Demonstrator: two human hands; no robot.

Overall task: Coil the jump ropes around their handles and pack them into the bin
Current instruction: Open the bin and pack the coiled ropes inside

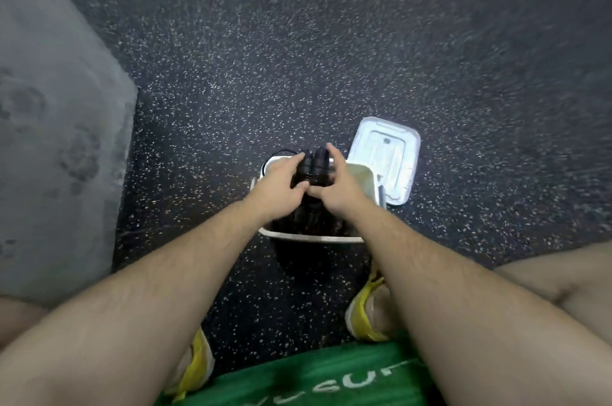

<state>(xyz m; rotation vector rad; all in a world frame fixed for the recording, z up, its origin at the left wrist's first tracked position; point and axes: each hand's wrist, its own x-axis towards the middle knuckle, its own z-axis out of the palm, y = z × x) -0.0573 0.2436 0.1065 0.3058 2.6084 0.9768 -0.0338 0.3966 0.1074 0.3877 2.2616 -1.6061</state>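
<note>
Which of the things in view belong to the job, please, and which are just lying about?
Job: black jump rope, gripped by left hand and right hand; white bin beneath.
Lying about: bin lid on the speckled floor; grey surface at left.

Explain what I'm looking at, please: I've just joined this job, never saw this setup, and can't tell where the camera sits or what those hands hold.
There is no machine here: these are a person's two bare arms, seen from one camera worn on their head and looking down. The left hand and right hand together grip a black jump rope bundle over a white bin standing on the speckled floor. Dark things lie in the bin, too blurred to name. The lid lies on the floor to the bin's right. The yellow shoes are the person's own.
</note>
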